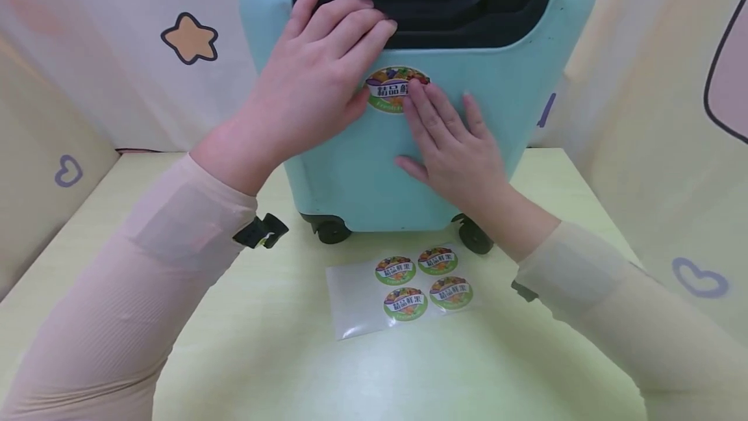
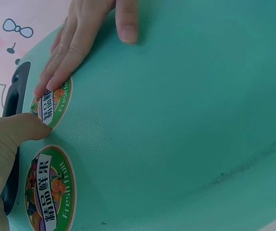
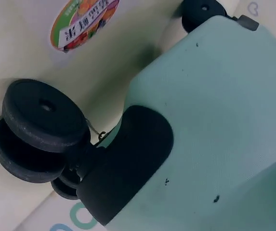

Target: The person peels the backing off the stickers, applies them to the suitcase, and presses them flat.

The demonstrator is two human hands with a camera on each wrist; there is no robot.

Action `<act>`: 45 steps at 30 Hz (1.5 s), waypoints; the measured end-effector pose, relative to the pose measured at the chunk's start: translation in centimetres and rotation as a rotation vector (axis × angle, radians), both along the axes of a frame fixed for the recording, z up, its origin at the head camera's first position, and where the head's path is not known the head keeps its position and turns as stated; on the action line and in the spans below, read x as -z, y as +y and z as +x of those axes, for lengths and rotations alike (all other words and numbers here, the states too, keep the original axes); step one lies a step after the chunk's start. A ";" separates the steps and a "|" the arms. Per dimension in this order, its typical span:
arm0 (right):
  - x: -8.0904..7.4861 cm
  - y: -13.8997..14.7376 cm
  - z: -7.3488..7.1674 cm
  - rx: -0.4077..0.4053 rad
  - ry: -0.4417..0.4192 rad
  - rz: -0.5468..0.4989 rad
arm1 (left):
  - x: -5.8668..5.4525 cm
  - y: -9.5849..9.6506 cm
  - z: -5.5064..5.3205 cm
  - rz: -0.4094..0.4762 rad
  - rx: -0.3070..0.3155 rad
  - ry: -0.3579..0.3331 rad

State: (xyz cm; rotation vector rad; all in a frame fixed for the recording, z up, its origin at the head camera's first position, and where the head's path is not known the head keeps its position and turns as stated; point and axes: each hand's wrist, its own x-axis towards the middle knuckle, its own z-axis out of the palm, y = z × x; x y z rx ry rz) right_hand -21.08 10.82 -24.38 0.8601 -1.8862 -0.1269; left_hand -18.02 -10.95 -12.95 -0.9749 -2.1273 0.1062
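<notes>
A light-blue wheeled suitcase (image 1: 362, 180) stands upright, with a black panel (image 1: 432, 2) at its upper front. Just under that panel is an oval fruit sticker (image 1: 388, 76). My right hand (image 1: 458, 148) lies flat against the case, fingertips pressing on the sticker's right side. My left hand (image 1: 324, 76) rests on the case, fingers extended over the panel and thumb touching the sticker's left edge. The left wrist view shows a second oval sticker (image 2: 51, 190) on the case below the left thumb; the left forearm and hand cover it in the head view.
A glossy sheet (image 1: 359, 304) with several matching stickers lies on the pale table (image 1: 257, 349) before the case. Black wheels (image 3: 44, 115) carry the case. Behind hangs a printed curtain (image 1: 175, 102).
</notes>
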 end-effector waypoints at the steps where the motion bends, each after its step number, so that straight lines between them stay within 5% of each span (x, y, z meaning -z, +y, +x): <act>1: 0.0 0.0 0.0 -0.005 -0.001 -0.004 | 0.0 0.0 0.0 0.002 -0.001 -0.001; 15: -0.1 0.3 1.2 -0.044 -0.063 -0.033 | 0.5 0.3 0.6 0.018 -0.009 -0.007; 22: 1.9 1.4 3.2 -0.227 -0.193 0.043 | 5.1 -0.4 1.9 0.076 0.155 -0.039; 28: 3.5 2.2 4.2 -0.305 -0.273 0.061 | 8.5 -1.5 2.7 0.004 0.143 -0.162; 34: 4.3 2.5 4.5 -0.314 -0.299 0.067 | 10.4 -2.1 3.1 -0.029 0.120 -0.218; 45: 6.0 2.7 5.5 -0.327 -0.435 0.116 | 13.8 -2.2 4.6 -0.017 0.183 -0.363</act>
